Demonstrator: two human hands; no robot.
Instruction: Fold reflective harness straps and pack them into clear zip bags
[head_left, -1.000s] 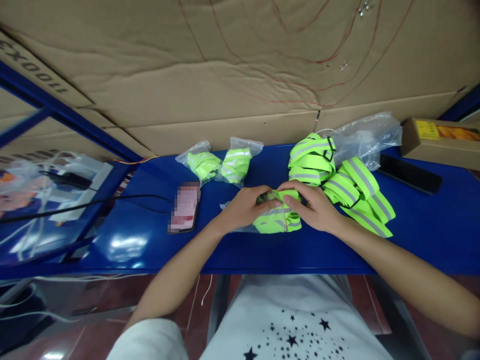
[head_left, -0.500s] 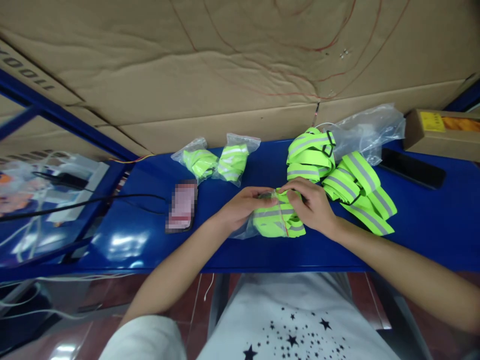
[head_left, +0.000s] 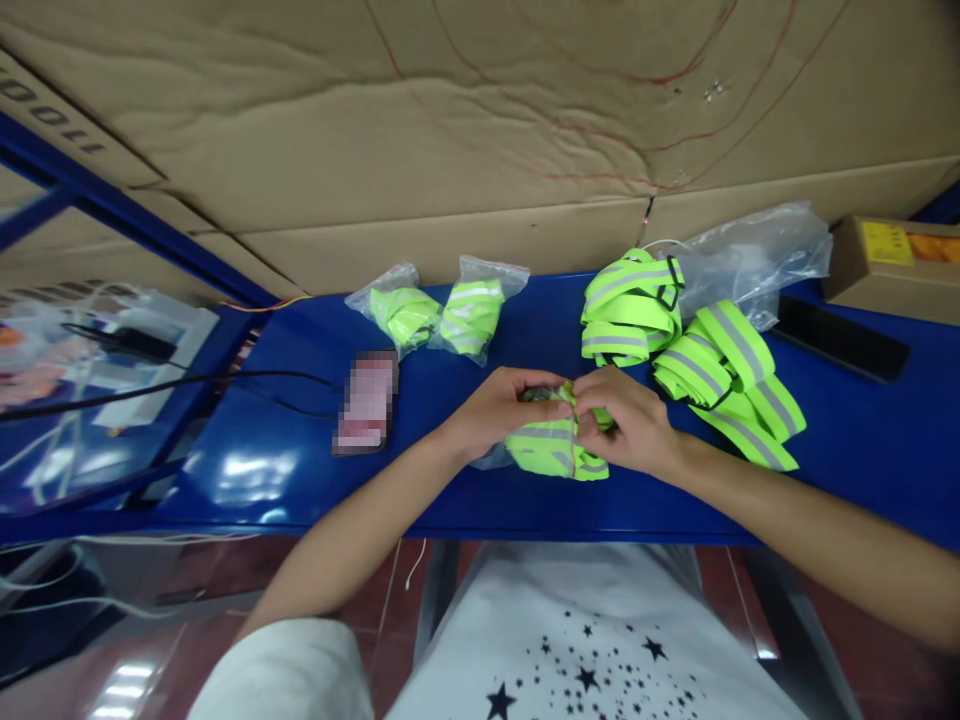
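Observation:
Near the front of the blue shelf, a folded neon-yellow reflective strap [head_left: 544, 448] sits partly inside a clear zip bag [head_left: 491, 458], with part of it sticking out on the right. My left hand [head_left: 504, 408] is closed on the bag's mouth, thumb on top. From the other side my right hand [head_left: 626, 418] pinches the strap at the bag's opening; its fingertips partly hide what they grip. Just behind my right hand are a rolled reflective strap [head_left: 630, 305] with a black buckle and a looser strap bundle [head_left: 731, 380].
Two bagged straps, one bag [head_left: 405, 315] beside another bag [head_left: 472, 312], lie at the back. A phone [head_left: 366, 402] with a cable is at left, a black phone [head_left: 840, 338] at right. Behind it are a plastic bag [head_left: 757, 255] and a cardboard box [head_left: 885, 270].
My right hand has curled its fingers further over the strap at the bag's opening. The strap's protruding right part is more tucked in and bunched. The view has shifted slightly.

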